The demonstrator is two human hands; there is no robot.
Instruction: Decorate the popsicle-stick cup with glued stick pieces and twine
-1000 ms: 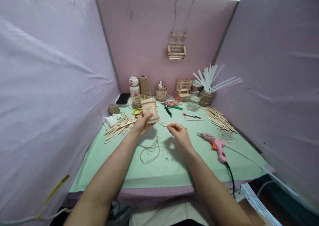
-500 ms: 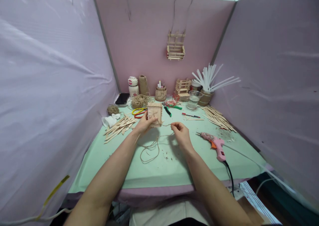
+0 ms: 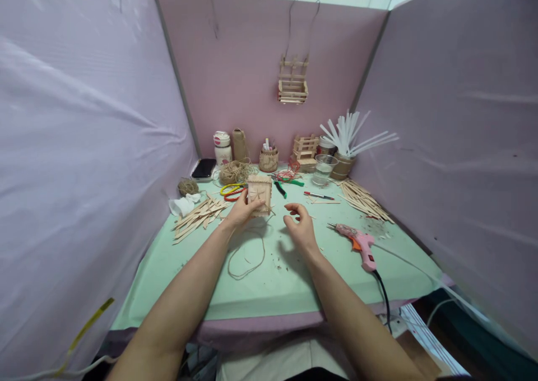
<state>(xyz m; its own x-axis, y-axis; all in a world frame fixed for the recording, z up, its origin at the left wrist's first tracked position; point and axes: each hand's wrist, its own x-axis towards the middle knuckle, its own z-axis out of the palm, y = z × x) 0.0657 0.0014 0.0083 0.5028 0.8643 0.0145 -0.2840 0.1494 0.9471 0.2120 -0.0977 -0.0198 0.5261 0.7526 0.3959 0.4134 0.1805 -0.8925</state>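
A small box of light wooden sticks (image 3: 259,193), with a twine bow on its front, is held upright in my left hand (image 3: 242,208), its thumb across the lower front. To the right of the box, my right hand (image 3: 297,219) is raised over the table with thumb and fingers apart and nothing between them. From the box's lower right edge a short end of twine sticks out. Below the hands a loop of twine (image 3: 247,274) lies on the green cloth.
Pink glue gun (image 3: 361,244) with its cord lies at right. Wooden sticks (image 3: 363,200) are piled on both sides. Scissors (image 3: 232,191), pliers (image 3: 280,189), a pen (image 3: 319,195) and a water cup (image 3: 323,171) stand or lie behind. A stick basket (image 3: 293,91) hangs on the back wall.
My right hand has let go of the twine and its fingers have spread. The twine end, earlier pulled to the right, now hangs loose near the box. The view has shifted slightly.
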